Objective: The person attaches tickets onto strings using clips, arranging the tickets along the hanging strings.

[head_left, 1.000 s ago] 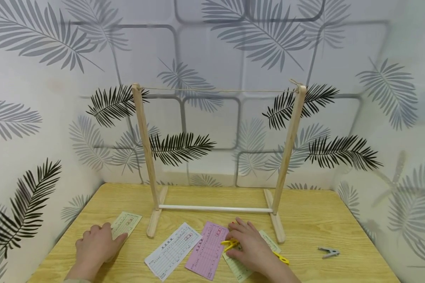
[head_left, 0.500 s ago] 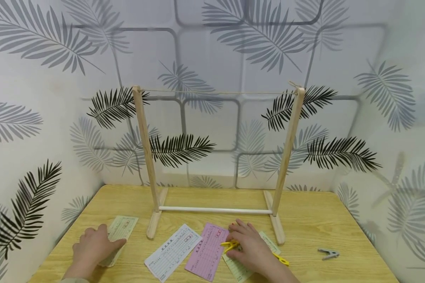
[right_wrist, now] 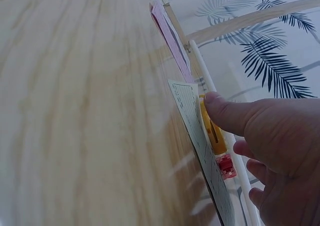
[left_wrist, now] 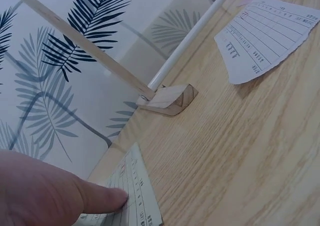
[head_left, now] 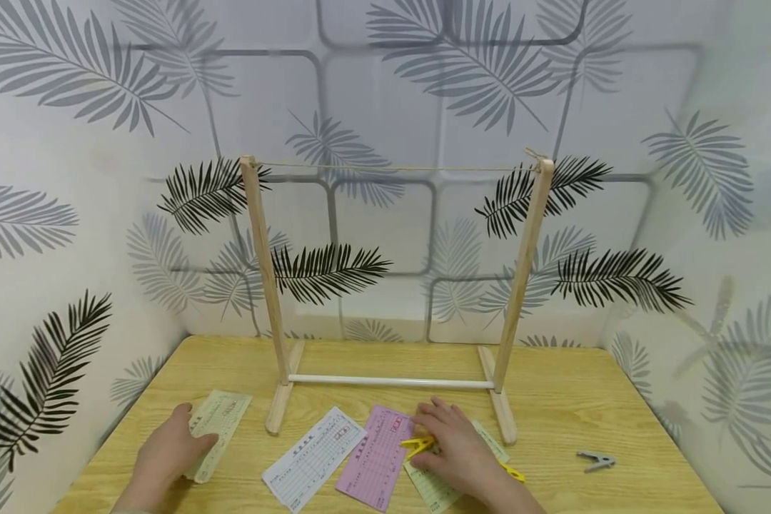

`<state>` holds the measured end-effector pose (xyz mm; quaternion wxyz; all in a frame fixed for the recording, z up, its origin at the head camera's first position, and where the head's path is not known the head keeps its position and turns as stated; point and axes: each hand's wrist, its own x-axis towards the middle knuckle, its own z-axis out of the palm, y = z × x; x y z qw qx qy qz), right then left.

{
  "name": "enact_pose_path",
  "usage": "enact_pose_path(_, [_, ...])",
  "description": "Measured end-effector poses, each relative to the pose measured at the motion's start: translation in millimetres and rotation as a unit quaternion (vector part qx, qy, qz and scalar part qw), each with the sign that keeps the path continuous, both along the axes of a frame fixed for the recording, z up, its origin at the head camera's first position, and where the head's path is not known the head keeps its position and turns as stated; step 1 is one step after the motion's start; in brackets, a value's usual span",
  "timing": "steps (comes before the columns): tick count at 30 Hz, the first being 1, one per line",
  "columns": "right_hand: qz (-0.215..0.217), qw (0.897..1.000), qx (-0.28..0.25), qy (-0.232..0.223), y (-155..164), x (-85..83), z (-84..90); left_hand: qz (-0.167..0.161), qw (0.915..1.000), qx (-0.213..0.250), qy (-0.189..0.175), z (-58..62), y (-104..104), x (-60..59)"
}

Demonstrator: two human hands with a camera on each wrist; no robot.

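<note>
My left hand (head_left: 170, 446) holds a pale green printed paper slip (head_left: 221, 421) by its left side. In the left wrist view its thumb lies on the slip's face (left_wrist: 137, 196), while the other fingers are hidden. Farther right, my right hand (head_left: 452, 450) grips a yellow clothespin (head_left: 419, 447) over a second green slip (head_left: 491, 441). In the right wrist view, the thumb meets the end of that yellow clothespin (right_wrist: 212, 126), and a red clothespin (right_wrist: 226, 166) is beside it. A pink slip (head_left: 375, 457) and a white slip (head_left: 315, 457) lie between the hands, slightly overlapping.
Behind the slips stands a wooden frame (head_left: 266, 271) with a string (head_left: 392, 168) across its top and a white rod (head_left: 392, 380) low down. A grey clothespin (head_left: 595, 460) lies at the right. Another yellow clothespin (head_left: 512, 472) shows beside the right wrist.
The left hand's green slip has shifted toward me and shows more of its face, as the hand has turned and moved along its left side. The right hand has stayed almost still.
</note>
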<state>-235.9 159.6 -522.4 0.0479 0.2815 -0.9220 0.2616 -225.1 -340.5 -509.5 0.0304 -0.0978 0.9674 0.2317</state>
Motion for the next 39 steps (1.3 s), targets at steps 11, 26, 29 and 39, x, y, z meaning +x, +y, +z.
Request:
enact_pose_path(11, [-0.023, 1.0, -0.016, 0.0, 10, 0.7, 4.4, -0.005, 0.9998, 0.013, 0.017, 9.5, -2, 6.0])
enact_pose_path(26, [-0.096, 0.995, -0.014, -0.004, 27, -3.1, 2.0, -0.004, 0.9917, 0.089, 0.092, 35.4, 29, 10.8])
enact_pose_path(29, [-0.09, 0.996, -0.015, 0.005, 27, -5.9, 2.4, -0.004, 0.9894, 0.108, 0.097, 40.6, 37, 11.2])
enact_pose_path(39, [-0.028, 0.999, -0.005, 0.03, 33, -21.5, 1.7, -0.007, 0.9775, 0.176, 0.116, 50.4, 63, 13.3])
